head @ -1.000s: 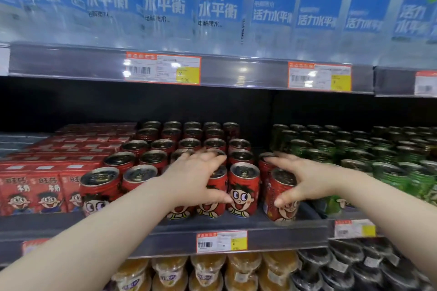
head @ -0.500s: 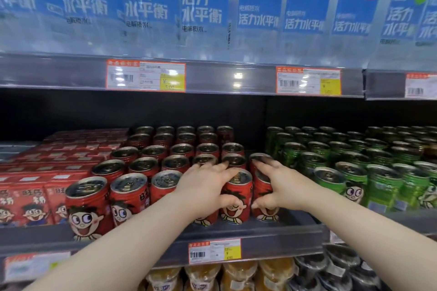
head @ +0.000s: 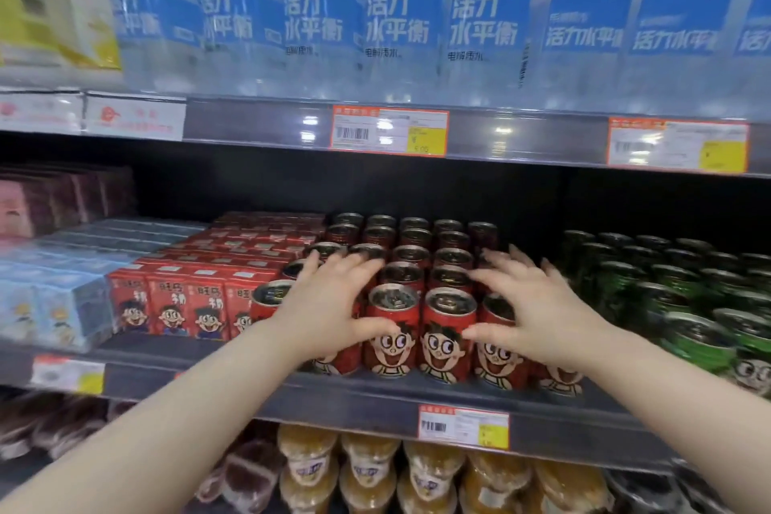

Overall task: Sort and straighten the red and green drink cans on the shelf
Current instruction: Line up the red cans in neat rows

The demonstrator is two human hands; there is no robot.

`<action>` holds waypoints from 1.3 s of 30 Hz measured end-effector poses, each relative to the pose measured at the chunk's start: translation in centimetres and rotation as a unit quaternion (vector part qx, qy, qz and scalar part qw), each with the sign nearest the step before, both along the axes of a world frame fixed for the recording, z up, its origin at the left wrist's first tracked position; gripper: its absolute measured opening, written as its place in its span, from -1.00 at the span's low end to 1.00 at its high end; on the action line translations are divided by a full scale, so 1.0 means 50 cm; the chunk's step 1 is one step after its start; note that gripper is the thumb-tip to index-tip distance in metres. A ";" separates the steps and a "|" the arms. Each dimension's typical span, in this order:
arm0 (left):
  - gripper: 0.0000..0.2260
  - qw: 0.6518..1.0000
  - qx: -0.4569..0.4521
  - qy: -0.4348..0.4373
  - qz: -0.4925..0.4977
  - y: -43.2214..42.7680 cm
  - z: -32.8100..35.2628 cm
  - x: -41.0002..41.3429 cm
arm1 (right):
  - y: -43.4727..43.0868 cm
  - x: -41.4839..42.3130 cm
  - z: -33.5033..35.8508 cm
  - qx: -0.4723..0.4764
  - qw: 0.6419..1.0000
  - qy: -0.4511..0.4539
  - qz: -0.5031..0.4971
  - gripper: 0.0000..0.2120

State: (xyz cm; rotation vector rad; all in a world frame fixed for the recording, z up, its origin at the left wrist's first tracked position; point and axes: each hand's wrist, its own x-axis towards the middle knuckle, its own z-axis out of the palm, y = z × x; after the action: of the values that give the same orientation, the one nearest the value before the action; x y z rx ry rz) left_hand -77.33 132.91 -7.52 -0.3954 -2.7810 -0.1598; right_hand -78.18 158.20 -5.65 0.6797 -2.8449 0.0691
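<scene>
Shop shelving fills the view, and the action is on the middle shelf (head: 375, 399), its grey front rail running across the lower half of the frame. Nearest us, under that rail at bottom centre, sit tubs of yellow jelly (head: 367, 467), which are no part of this job.

Up at the lip, the red cans (head: 448, 336) stand upright in a front row at centre frame, cartoon faces turned out to the aisle. The left hand (head: 329, 305) is spread wide. Its palm is draped over the can left of centre, its thumb lies across the face of the next one, and its fingers reach over the tops behind. The right hand (head: 542, 317) mirrors it. Its fingers are fanned, its thumb touches the front can just right of centre, and its palm covers the neighbour. Neither hand wraps a single can. My read is that they bracket the block from both sides to press the columns together and square the front row.

At right of frame are the green cans (head: 701, 340), set off from the red block by a dark gap, so the colours look sorted. The front ones seem to lean, though the wide lens may be doing that.

Left of the red cans, red cartons (head: 175, 305) sit close alongside, with pale blue packs (head: 54, 305) beyond them.

Further back, red can tops run in rows into the shadow. Across the top of the frame, blue-labelled bottles (head: 400, 12) line the upper shelf.
</scene>
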 end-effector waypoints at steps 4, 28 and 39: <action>0.04 0.996 -0.020 -0.023 0.083 -0.109 -0.017 0.022 | -0.096 -0.004 -0.022 0.030 0.996 -0.014 0.087 -0.24; 0.05 0.998 -0.007 0.041 0.046 -0.104 -0.032 0.031 | -0.031 -0.016 0.018 -0.094 0.994 0.042 0.039 -0.40; -0.27 0.988 -0.053 0.007 -0.146 0.208 -0.009 -0.006 | 0.134 0.017 -0.059 -0.054 0.990 -0.016 -0.129 -0.25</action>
State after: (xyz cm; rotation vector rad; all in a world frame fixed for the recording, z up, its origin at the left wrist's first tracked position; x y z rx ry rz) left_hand -77.65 143.33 -7.95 -0.8278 -2.7111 -0.0777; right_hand -77.31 164.90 -8.61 0.2868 -2.9070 0.1932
